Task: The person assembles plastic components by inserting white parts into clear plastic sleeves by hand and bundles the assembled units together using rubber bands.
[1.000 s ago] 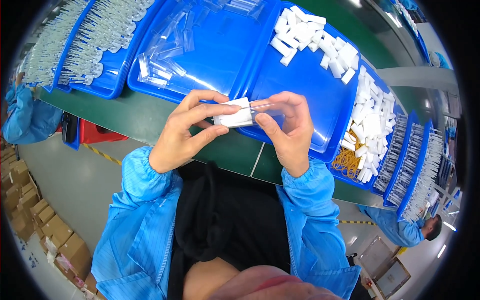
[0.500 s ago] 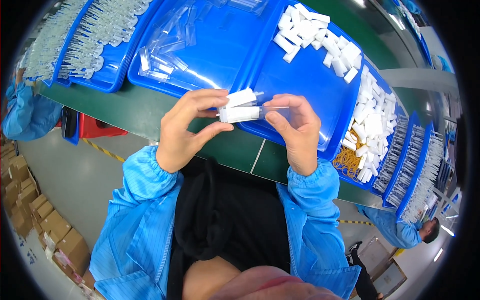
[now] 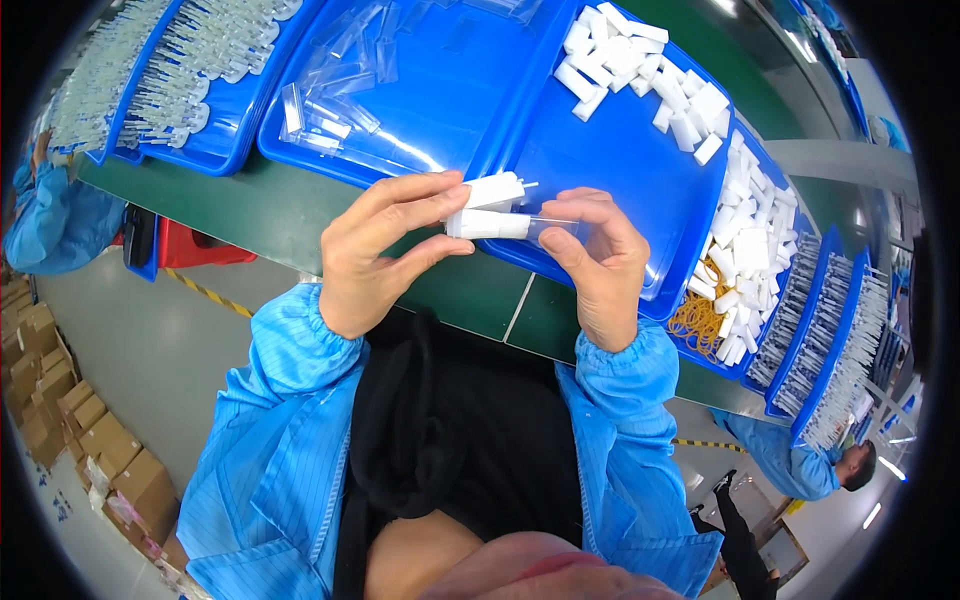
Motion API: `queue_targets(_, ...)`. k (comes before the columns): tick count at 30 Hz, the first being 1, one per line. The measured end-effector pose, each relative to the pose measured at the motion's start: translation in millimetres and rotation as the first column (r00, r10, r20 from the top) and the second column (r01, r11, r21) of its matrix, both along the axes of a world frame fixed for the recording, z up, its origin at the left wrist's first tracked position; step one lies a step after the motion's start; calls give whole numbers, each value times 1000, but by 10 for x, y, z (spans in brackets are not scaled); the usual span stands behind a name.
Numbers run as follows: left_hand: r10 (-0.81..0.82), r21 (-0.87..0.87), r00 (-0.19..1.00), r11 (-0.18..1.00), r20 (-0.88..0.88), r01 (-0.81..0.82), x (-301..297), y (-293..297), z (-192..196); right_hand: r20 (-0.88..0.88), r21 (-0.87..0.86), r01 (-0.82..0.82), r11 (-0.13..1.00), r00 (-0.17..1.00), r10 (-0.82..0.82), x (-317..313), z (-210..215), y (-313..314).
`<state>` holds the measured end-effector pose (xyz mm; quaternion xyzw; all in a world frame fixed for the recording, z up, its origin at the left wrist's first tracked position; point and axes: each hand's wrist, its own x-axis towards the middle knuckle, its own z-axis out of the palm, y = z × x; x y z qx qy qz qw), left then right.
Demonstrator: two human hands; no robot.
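Observation:
My left hand pinches two small white cylindrical parts, one above the other, each with a thin tip pointing right. My right hand holds a clear narrow plastic sleeve against the lower part's tip. Both hands hover over the near edge of a blue tray that carries a heap of white cylindrical parts at its far side. To the left, another blue tray holds several clear sleeves.
A green worktable carries more blue trays of thin clear parts at left and right. Yellow rubber bands lie by white parts at the right. Cardboard boxes stand on the floor. Other people in blue coats work at both sides.
My hands have drawn apart a little: the white parts now stand stacked in my left fingers, and the clear sleeve has slid out to the right in my right hand.

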<state>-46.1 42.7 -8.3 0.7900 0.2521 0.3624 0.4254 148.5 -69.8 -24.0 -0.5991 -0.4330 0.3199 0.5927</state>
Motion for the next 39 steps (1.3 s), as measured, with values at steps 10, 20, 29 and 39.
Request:
queue_targets(10, -75, -251, 991, 963, 109, 100, -13, -20, 4, -148, 27, 103, 994, 984, -97, -61, 19, 33)
queue_targets(20, -84, -277, 988, 954, 133, 118, -23, -78, -45, -55, 107, 61, 992, 997, -55, -201, -33, 21)
queue_targets(29, -56, -463, 978, 874, 203, 146, -23, -51, 46, 5, 136, -8, 991, 1000, 8, -156, 11, 66)
queue_targets(39, -140, -482, 966, 845, 217, 231, -117, 14, -58, -131, 54, -40, 998, 990, 46, -166, 30, 106)
